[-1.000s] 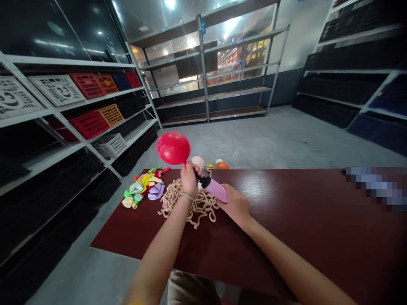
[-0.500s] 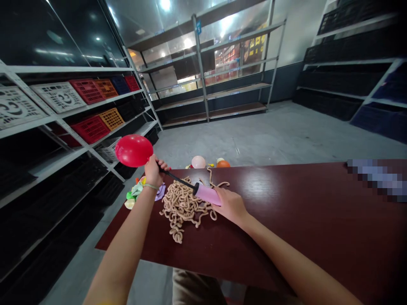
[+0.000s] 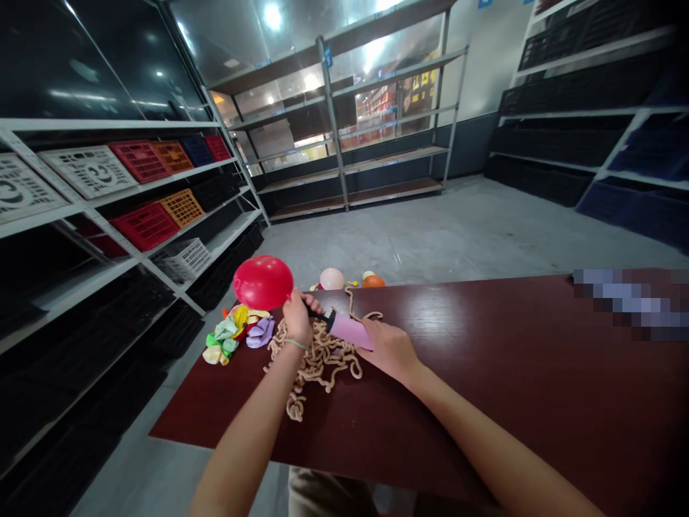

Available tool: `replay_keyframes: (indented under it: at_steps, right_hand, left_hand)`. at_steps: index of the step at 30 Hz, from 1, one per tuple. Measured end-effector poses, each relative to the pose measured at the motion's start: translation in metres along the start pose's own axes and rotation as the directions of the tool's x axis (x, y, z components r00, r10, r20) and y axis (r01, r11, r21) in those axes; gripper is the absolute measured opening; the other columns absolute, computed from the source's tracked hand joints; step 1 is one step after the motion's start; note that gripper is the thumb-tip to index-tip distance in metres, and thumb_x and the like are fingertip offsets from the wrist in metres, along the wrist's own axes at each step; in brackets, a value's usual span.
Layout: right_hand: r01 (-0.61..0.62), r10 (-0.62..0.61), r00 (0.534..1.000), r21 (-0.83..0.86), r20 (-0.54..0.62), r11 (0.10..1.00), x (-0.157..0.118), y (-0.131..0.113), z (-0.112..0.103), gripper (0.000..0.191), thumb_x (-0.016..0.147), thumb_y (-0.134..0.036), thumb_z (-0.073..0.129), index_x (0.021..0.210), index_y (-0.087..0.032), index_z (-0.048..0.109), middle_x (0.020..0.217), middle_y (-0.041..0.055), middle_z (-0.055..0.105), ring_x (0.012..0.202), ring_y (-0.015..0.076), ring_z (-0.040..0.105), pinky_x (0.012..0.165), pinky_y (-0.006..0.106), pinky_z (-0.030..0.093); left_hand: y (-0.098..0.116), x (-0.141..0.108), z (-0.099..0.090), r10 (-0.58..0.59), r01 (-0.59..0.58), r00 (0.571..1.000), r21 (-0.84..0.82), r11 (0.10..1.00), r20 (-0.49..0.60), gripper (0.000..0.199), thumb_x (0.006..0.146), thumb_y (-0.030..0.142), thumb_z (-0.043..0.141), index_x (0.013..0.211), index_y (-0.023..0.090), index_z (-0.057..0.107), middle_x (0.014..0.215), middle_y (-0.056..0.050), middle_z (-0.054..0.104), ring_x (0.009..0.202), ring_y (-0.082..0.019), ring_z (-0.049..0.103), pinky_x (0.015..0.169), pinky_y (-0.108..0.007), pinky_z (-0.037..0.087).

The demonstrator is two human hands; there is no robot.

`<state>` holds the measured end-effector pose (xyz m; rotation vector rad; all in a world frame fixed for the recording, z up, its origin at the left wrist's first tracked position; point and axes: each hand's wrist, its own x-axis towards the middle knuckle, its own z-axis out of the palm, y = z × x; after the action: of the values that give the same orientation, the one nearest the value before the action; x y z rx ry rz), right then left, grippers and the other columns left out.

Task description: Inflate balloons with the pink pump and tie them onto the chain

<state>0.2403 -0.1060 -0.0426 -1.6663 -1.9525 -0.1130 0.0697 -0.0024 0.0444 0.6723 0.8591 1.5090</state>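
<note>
A pink hand balloon pump (image 3: 349, 331) is held slanting above the table, between my two hands. My right hand (image 3: 390, 350) is closed around its pink barrel. My left hand (image 3: 298, 316) is closed at the far end of the pump's black rod, where the neck of an inflated red balloon (image 3: 263, 283) meets it; the fingers hide the join. Beneath the pump lies a tangled heap of beige cord (image 3: 321, 362). Left of it sit several limp balloons (image 3: 231, 329) in yellow, green, purple and other colours.
The dark red-brown table (image 3: 484, 373) carries a pixelated item (image 3: 629, 296) at its right. Past the far edge show a pale pink balloon (image 3: 331, 278) and an orange balloon (image 3: 373, 281). Shelving with crates (image 3: 145, 224) stands left; a metal rack (image 3: 339, 172) stands behind.
My left hand has moved right, towards the pump barrel, bringing the red balloon along, and less of the black rod shows. My right hand stays nearly in place. The view has shifted slightly.
</note>
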Motion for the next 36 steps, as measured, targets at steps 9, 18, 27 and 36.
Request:
replay_keyframes:
  at_steps: [9,18,27,36]
  right_hand:
    - [-0.092,0.103,0.992,0.143,-0.076,0.985,0.004,-0.005,0.006,0.032,0.079,-0.031,0.064,0.11,-0.023,0.06,0.095,0.0034,0.071,0.083,0.0203,0.067,0.069,0.028,0.041]
    - [-0.197,0.204,0.977,0.1,-0.068,0.975,0.003,-0.003,-0.001,0.031,0.078,-0.032,0.065,0.107,-0.023,0.059,0.091,0.0029,0.07,0.081,0.0203,0.067,0.063,0.027,0.038]
    - [-0.063,0.075,0.995,0.189,-0.061,0.98,0.001,-0.008,0.006,0.041,0.079,-0.031,0.065,0.118,-0.022,0.057,0.101,0.0054,0.072,0.088,0.0207,0.068,0.072,0.028,0.044]
    - [-0.143,0.161,0.983,0.185,-0.087,0.972,0.005,-0.003,0.006,0.033,0.076,-0.028,0.066,0.108,-0.022,0.059,0.096,0.0051,0.072,0.084,0.0216,0.068,0.069,0.028,0.042]
  left_hand:
    - [0.076,0.042,0.019,0.213,-0.211,0.976,0.038,0.977,-0.05,0.026,0.09,0.034,0.051,0.071,0.021,0.036,0.05,0.009,0.033,0.035,-0.006,0.031,0.037,-0.018,0.024]
    - [-0.025,-0.004,0.045,0.092,-0.092,0.996,0.06,0.994,0.01,0.039,0.086,0.049,0.06,0.07,0.022,0.036,0.048,0.009,0.038,0.034,-0.006,0.036,0.036,-0.019,0.03]
    - [0.068,0.014,0.027,0.077,-0.087,0.993,0.119,0.989,0.087,0.029,0.087,0.033,0.057,0.067,0.021,0.038,0.048,0.008,0.037,0.035,-0.008,0.037,0.037,-0.02,0.033]
    - [0.049,0.017,0.048,0.167,-0.167,0.986,0.039,0.985,0.024,0.037,0.087,0.043,0.059,0.069,0.021,0.036,0.049,0.009,0.032,0.034,-0.005,0.031,0.035,-0.018,0.023]
